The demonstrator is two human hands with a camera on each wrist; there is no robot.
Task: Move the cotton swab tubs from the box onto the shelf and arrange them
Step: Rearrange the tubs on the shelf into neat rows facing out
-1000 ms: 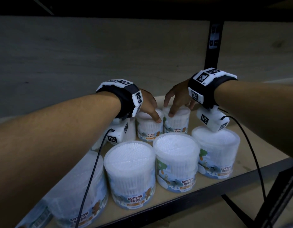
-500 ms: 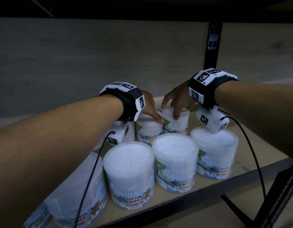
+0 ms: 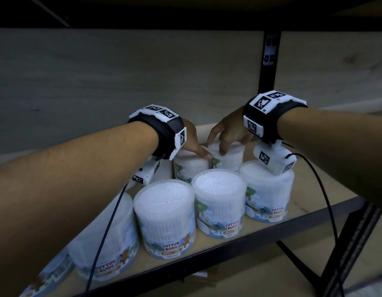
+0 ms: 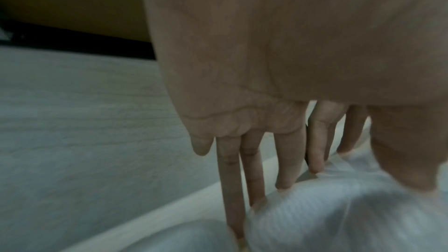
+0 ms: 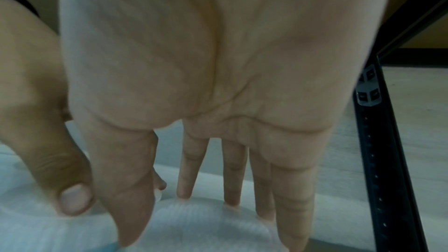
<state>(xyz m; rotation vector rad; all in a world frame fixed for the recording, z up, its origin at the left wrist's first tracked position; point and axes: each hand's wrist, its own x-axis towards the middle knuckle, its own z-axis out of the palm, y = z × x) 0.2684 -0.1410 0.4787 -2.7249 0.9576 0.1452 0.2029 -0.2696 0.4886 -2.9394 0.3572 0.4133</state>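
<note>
Several clear tubs of white cotton buds stand on the wooden shelf (image 3: 318, 185). Across the front row are a tub half under my left forearm (image 3: 108, 251), one left of centre (image 3: 166, 217), a middle one (image 3: 220, 202) and a right one (image 3: 269, 196). My left hand (image 3: 196, 146) grips the left back tub (image 3: 190, 168) from above, thumb in front, fingers down its far side (image 4: 286, 160). Beside it my right hand (image 3: 225, 144) holds the right back tub (image 3: 230, 159) the same way, its fingers (image 5: 232, 179) over the far rim. Both back tubs touch.
A black upright post (image 3: 269, 71) stands behind my right wrist and a dark upper shelf hangs low overhead. The black front rail (image 3: 271, 239) edges the board. Bare board lies to the right of the tubs. Wrist camera cables trail over the front tubs.
Almost nothing has changed. Both hands stay on the two back tubs and have shifted only slightly.
</note>
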